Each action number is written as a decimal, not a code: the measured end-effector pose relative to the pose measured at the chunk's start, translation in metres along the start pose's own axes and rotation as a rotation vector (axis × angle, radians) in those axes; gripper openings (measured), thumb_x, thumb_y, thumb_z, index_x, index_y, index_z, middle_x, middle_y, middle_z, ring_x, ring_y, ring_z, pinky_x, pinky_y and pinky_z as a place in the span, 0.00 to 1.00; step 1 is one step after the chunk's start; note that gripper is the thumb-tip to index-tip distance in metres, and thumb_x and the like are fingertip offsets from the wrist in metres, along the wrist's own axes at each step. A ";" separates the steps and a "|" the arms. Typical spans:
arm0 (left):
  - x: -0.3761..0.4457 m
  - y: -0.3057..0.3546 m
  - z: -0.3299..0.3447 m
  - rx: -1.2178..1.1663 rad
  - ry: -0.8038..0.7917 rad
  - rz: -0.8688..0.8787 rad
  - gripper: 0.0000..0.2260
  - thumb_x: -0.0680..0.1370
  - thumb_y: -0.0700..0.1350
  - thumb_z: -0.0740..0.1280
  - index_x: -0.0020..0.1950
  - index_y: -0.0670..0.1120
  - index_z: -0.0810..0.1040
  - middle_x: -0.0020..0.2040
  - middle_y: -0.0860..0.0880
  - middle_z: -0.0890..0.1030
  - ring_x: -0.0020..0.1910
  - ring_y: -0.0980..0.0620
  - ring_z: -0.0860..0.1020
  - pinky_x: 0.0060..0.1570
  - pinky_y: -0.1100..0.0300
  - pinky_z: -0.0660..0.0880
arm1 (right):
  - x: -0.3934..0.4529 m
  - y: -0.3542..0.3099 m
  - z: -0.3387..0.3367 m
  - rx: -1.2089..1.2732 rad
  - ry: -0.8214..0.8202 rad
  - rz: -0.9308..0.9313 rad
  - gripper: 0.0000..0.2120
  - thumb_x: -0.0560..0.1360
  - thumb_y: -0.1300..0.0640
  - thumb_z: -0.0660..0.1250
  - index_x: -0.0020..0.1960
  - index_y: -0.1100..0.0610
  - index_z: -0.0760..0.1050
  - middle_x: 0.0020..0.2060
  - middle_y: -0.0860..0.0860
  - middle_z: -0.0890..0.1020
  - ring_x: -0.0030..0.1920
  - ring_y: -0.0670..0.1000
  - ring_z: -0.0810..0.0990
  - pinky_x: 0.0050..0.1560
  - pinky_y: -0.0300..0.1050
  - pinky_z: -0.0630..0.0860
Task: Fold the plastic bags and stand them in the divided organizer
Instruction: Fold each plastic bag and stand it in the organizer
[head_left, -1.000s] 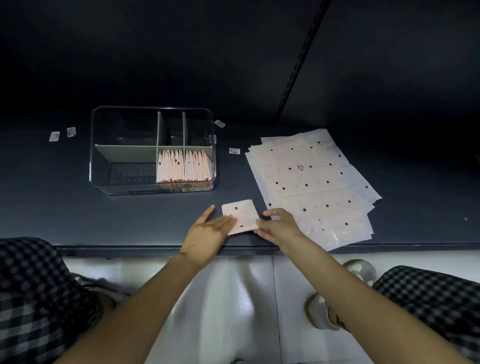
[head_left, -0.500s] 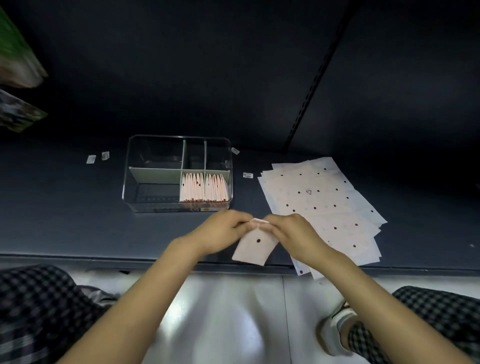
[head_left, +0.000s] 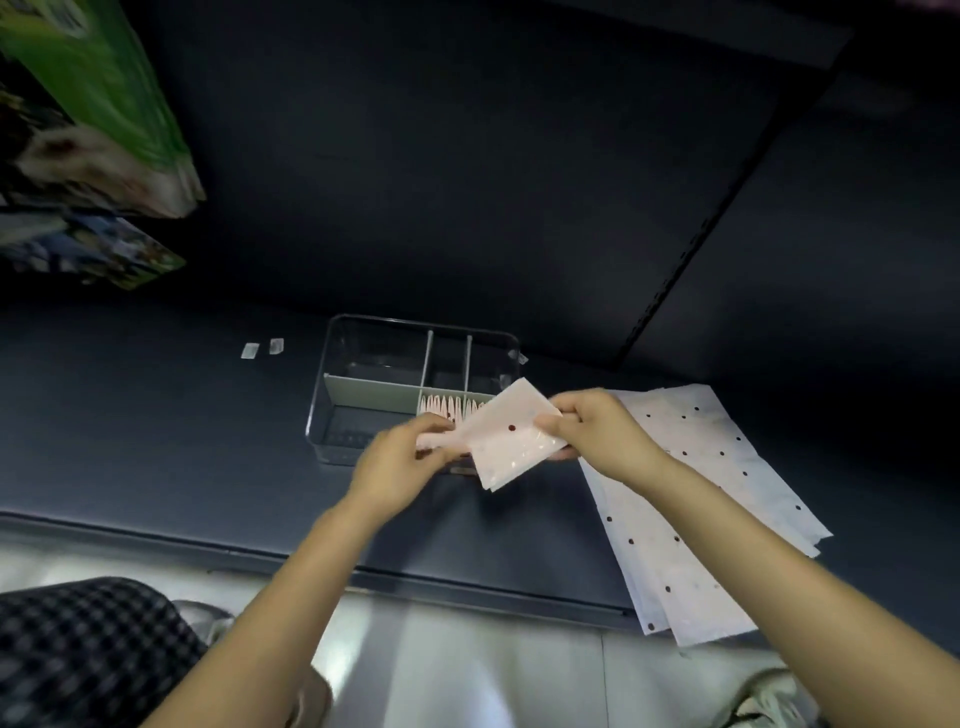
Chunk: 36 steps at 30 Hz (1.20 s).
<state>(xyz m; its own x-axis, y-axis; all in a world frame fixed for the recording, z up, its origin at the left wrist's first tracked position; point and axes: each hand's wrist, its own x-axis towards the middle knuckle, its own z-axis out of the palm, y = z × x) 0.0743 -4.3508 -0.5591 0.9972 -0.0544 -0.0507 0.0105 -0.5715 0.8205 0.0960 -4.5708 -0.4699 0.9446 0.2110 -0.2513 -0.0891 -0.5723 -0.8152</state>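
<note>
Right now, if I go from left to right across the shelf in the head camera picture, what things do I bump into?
Green packages → two small white tags → clear divided organizer → folded bag held in both hands → stack of flat dotted bags.

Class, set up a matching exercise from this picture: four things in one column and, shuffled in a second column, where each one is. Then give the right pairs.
Things
1. folded bag
2. flat bags
3. standing bags
4. two small labels

Places
A. in the organizer's near right compartment
B. on the shelf, left of the organizer
C. held between the left hand and the right hand
D. stacked on the shelf at the right

Pairs: 1-C, 2-D, 3-A, 4-B
</note>
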 end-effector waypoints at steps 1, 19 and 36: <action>0.003 -0.013 -0.011 0.229 0.081 0.001 0.12 0.76 0.51 0.68 0.59 0.50 0.79 0.57 0.50 0.81 0.59 0.49 0.76 0.61 0.52 0.70 | 0.012 -0.007 0.004 0.030 0.025 0.006 0.06 0.77 0.63 0.64 0.46 0.59 0.80 0.42 0.51 0.83 0.43 0.47 0.82 0.40 0.38 0.81; -0.005 -0.093 0.004 0.279 0.221 0.045 0.10 0.77 0.57 0.64 0.51 0.55 0.80 0.48 0.58 0.81 0.53 0.58 0.74 0.67 0.71 0.38 | 0.174 -0.059 0.160 -0.703 0.124 -0.087 0.11 0.78 0.60 0.59 0.52 0.63 0.78 0.51 0.63 0.81 0.51 0.63 0.79 0.42 0.46 0.70; -0.003 -0.099 0.005 0.242 0.221 0.080 0.10 0.74 0.57 0.67 0.52 0.55 0.79 0.47 0.58 0.80 0.53 0.59 0.73 0.66 0.73 0.39 | 0.172 -0.065 0.221 -0.748 -0.170 -0.080 0.33 0.78 0.35 0.45 0.72 0.57 0.62 0.57 0.60 0.79 0.57 0.61 0.77 0.50 0.50 0.68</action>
<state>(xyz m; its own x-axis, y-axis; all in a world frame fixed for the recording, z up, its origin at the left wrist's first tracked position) 0.0699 -4.2980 -0.6435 0.9863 0.0562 0.1548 -0.0602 -0.7520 0.6564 0.1942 -4.3220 -0.5754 0.8725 0.3580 -0.3324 0.2715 -0.9210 -0.2794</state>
